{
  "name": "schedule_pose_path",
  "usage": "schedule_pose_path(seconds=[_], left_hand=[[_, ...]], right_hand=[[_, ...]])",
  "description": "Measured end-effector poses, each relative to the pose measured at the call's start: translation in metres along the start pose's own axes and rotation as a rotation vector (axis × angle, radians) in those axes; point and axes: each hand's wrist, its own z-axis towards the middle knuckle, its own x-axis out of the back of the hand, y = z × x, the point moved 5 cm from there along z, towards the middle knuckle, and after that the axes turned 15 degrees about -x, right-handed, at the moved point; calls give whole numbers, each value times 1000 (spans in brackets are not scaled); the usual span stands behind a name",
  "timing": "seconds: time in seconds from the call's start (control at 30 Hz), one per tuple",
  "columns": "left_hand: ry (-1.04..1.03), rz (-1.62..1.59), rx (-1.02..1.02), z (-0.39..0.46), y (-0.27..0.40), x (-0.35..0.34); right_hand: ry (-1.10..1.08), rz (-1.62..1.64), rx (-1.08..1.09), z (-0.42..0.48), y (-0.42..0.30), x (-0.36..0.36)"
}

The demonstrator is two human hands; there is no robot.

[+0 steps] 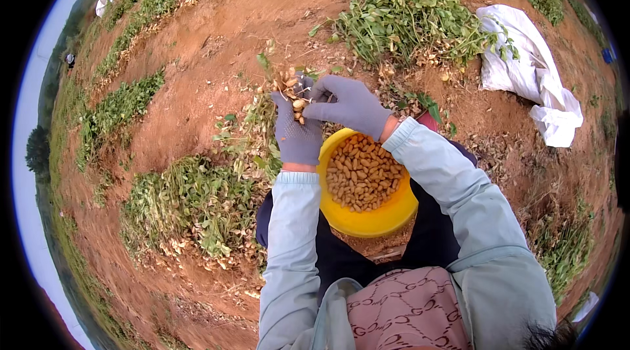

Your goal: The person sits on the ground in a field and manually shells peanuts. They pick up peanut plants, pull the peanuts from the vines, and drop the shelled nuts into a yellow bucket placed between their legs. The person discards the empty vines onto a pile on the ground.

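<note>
My left hand (298, 133), in a grey knit glove, holds the root end of a peanut plant with a cluster of peanut pods (295, 91). My right hand (349, 103), gloved alike, reaches in from the right with its fingertips at the pods; whether it grips one cannot be told. Below the hands, between my legs, stands a yellow plastic basin (369, 222), partly filled with loose peanuts in their shells (363, 172). Wilted plant stems and leaves lie just left of my left hand.
Heaps of pulled peanut plants lie at the left (192, 207) and upper right (403, 20) on reddish soil (211, 64). A white woven sack (517, 64) lies at the right. Rows of plants with pods run along the upper left.
</note>
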Motion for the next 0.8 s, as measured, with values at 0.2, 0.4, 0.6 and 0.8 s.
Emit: schedule_pose_path(seconds=[0.2, 0.4, 0.6, 0.8], left_hand=[[74, 64, 26, -1, -22, 16], [298, -95, 199, -8, -13, 6], [-27, -86, 34, -6, -3, -10], [11, 40, 141, -8, -13, -4]], right_hand=[[175, -51, -24, 9, 8, -9], [86, 101, 160, 1, 9, -19], [-61, 404, -137, 7, 22, -15], [-106, 309, -159, 11, 23, -22]])
